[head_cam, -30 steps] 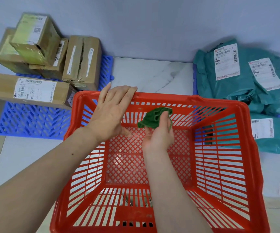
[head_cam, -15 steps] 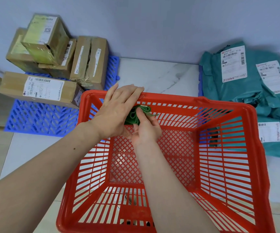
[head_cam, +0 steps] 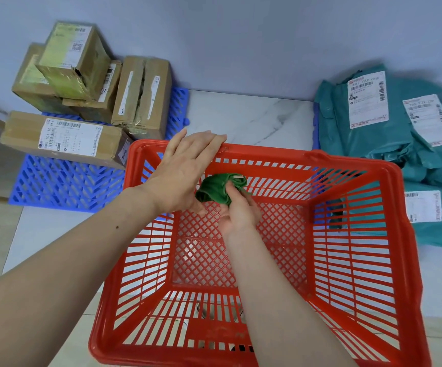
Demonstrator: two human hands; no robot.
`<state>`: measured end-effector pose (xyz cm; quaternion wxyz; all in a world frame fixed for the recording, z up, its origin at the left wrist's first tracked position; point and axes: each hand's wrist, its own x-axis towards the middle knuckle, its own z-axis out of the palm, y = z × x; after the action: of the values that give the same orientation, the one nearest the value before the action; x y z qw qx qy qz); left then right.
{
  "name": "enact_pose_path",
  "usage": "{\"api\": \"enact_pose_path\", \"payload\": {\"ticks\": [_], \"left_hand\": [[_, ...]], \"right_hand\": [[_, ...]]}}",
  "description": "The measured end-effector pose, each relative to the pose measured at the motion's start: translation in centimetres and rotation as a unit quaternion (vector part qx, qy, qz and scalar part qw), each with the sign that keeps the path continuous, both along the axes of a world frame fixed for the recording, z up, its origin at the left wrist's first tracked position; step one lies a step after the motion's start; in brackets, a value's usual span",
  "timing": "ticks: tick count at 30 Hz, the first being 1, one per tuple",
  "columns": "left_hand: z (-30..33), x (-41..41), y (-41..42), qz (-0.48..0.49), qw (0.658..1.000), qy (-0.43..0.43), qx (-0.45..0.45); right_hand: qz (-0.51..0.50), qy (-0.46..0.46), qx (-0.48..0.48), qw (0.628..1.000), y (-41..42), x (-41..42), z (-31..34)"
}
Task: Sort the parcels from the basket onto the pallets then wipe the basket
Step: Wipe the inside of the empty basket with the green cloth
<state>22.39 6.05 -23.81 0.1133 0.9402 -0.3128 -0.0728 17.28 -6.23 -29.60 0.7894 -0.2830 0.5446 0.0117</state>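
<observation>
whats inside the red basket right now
No parcels show inside the red basket: only the right hand gripping a green cloth against the far wall. The forearms cover part of its floor and near wall.

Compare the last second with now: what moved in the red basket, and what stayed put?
The right hand, gripping the bunched green cloth, swept it left along the far inner wall of the red plastic basket to beside the left hand, then edged back right. The left hand stayed flat on the far rim. The brown cardboard boxes and teal mailer bags did not move.
</observation>
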Motion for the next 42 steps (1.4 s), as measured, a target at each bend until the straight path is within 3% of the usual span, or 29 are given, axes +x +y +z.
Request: {"api": "enact_pose_path", "payload": {"ticks": [7,11,16,20,24,28,31,33,34,36,37,38,40,42], "left_hand": [[0.3,0.1,0.2,-0.009,1.000,0.015,0.001],[0.4,0.0,0.0,-0.003,1.000,0.018,0.019],[0.3,0.0,-0.1,-0.002,1.000,0.017,0.026],[0.3,0.0,-0.1,0.007,1.000,0.024,0.017],[0.1,-0.1,-0.3,0.016,0.999,0.028,0.000],[1.4,-2.3,-1.6,0.081,0.979,0.060,-0.178],[1.8,-5.9,-3.4,0.190,0.923,0.070,-0.329],[2.6,-7.8,-5.2,0.304,0.843,0.189,-0.402],[3.1,-8.5,-6.1,0.360,0.778,0.283,-0.431],[3.6,-9.4,-7.0,0.430,0.581,0.472,-0.505],[3.6,-9.7,-7.1,0.440,0.494,0.524,-0.536],[3.6,-10.0,-7.0,0.440,0.439,0.547,-0.562],[3.3,-10.4,-6.9,0.443,0.407,0.537,-0.592],[2.7,-10.9,-6.9,0.467,0.420,0.499,-0.597]], "right_hand": [[0.080,-0.047,0.174,0.980,0.4,2.0,2.3],[0.028,-0.038,0.207,0.977,-0.4,2.8,3.1],[-0.008,-0.015,0.194,0.981,-3.2,2.4,4.6],[-0.058,-0.052,0.164,0.983,-7.0,0.8,5.2],[-0.027,-0.095,0.072,0.992,-9.8,-2.2,4.6],[0.089,-0.141,0.051,0.985,-10.7,-4.4,5.4],[0.183,-0.185,0.069,0.963,-11.3,-5.3,6.4],[0.235,-0.218,0.086,0.943,-11.6,-5.6,7.1],[0.253,-0.233,0.100,0.934,-11.8,-5.8,7.3],[0.278,-0.255,0.132,0.917,-12.0,-6.1,7.5],[0.291,-0.260,0.143,0.910,-12.2,-6.2,7.7],[0.305,-0.263,0.146,0.903,-12.3,-6.4,7.8],[0.344,-0.254,0.114,0.897,-12.2,-6.6,8.4],[0.367,-0.211,0.037,0.905,-11.8,-6.9,8.8]]}}
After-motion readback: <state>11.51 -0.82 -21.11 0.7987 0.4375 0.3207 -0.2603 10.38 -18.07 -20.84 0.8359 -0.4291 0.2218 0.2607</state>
